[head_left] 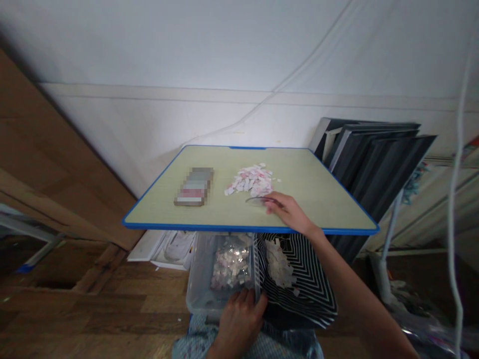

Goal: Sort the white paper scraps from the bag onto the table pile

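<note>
My right hand is above the front of the table, fingers pinched on a thin, dark, curved piece whose exact kind I cannot make out. Just beyond it lies a loose heap of small white and pink paper-like pieces. Below the table edge, my left hand has its fingers curled over the near rim of a clear plastic bin. Inside that bin is a shiny mass of small pale pieces. Against its right side rests a black-and-white striped bag, holding more flat pale pieces.
The pale table has a blue edge. A pixelated flat item lies on its left. Dark flat panels lean at the right, near a hanging white cable. White boxes sit below left, beside a brown wooden panel.
</note>
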Tool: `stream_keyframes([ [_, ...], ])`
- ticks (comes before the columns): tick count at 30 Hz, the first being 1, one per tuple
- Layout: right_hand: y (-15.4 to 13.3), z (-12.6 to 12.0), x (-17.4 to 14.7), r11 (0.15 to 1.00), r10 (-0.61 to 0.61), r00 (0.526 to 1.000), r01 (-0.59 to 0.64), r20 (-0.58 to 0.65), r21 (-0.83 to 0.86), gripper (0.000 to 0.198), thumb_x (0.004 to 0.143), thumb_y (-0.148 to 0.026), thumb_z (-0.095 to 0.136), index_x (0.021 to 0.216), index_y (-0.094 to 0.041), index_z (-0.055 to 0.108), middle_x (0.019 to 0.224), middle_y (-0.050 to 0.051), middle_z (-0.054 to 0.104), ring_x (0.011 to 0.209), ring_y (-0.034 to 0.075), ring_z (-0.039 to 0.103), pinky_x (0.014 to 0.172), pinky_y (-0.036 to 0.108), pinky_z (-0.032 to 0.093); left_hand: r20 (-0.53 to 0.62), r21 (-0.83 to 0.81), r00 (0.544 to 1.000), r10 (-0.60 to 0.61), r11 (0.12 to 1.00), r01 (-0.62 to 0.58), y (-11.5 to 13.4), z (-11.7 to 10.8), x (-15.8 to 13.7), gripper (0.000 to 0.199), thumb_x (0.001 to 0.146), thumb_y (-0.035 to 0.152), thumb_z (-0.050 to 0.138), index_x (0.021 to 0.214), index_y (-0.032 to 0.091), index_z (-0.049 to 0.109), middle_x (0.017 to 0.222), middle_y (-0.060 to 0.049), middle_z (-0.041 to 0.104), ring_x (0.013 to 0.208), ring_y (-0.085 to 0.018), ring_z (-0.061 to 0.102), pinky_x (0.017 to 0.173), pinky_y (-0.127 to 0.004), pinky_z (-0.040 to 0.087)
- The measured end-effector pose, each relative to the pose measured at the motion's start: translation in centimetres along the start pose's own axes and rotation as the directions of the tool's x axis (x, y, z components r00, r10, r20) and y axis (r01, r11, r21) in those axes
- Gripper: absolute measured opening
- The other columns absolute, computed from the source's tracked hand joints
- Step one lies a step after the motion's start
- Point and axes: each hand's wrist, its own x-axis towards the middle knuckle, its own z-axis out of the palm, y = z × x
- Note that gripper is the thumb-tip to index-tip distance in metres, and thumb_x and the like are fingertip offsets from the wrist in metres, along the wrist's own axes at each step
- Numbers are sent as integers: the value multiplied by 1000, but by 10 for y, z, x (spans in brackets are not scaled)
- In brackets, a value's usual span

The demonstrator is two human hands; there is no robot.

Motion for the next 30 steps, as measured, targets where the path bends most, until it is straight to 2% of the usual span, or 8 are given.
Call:
stream_keyframes([
  [4,35,-46,-20,974,226,970,-224,-88,35,28,81,-38,46,85,-12,57,59,1,53,53,11,48,53,24,37,24,-15,1000,-15,1000,15,1,-4,2,39,78,20,59,115,20,47,96,-8,58,87,-23,54,73,-35,46],
  [7,48,-60,-27,952,304,946,-298,-114,71,31,78,-42,48,82,-12,57,54,0,51,50,10,45,51,24,35,46,-13,999,-17,1000,18,2,-7,3,39,77,19,60,114,20,47,95,-8,58,86,-23,54,72,-35,46],
  [11,43,-60,-29,944,325,945,-322,-40,73,31,77,-43,50,74,-13,56,45,-4,43,43,8,38,46,23,29,56,4,998,-21,1000,21,2,-8,2,41,77,20,60,115,20,47,96,-8,58,86,-23,54,72,-35,46],
  [13,38,-58,-28,948,316,947,-312,-58,70,32,77,-44,48,74,-13,55,44,-4,42,43,8,36,45,23,29,49,6,999,-19,1000,18,1,-6,1,42,76,20,61,116,20,46,97,-8,58,87,-23,53,73,-35,46],
  [16,35,-56,-26,963,267,960,-263,-85,56,32,77,-45,49,78,-14,56,52,-2,46,47,9,41,47,23,32,42,3,999,-15,1000,15,0,-3,-1,45,74,18,63,116,20,46,97,-8,58,88,-24,53,74,-35,46],
  [20,35,-55,-24,967,248,969,-247,0,64,30,77,-44,49,73,-15,54,54,-3,44,47,8,41,49,23,34,23,5,1000,-15,1000,15,0,-1,-1,44,75,17,61,116,21,46,95,-8,58,87,-24,53,73,-36,46],
  [24,37,-54,-23,974,218,973,-214,-71,70,31,77,-45,49,81,-14,56,67,1,50,51,8,44,50,23,36,31,12,999,-18,1000,18,1,-2,0,41,75,18,60,115,20,47,94,-8,58,86,-24,54,72,-36,46],
  [30,36,-55,-24,963,261,965,-259,-14,75,32,77,-46,49,74,-15,54,52,-3,44,46,9,41,48,23,34,11,15,1000,-5,1000,5,-1,0,0,44,74,14,58,116,21,46,94,-8,57,86,-23,53,72,-35,46],
])
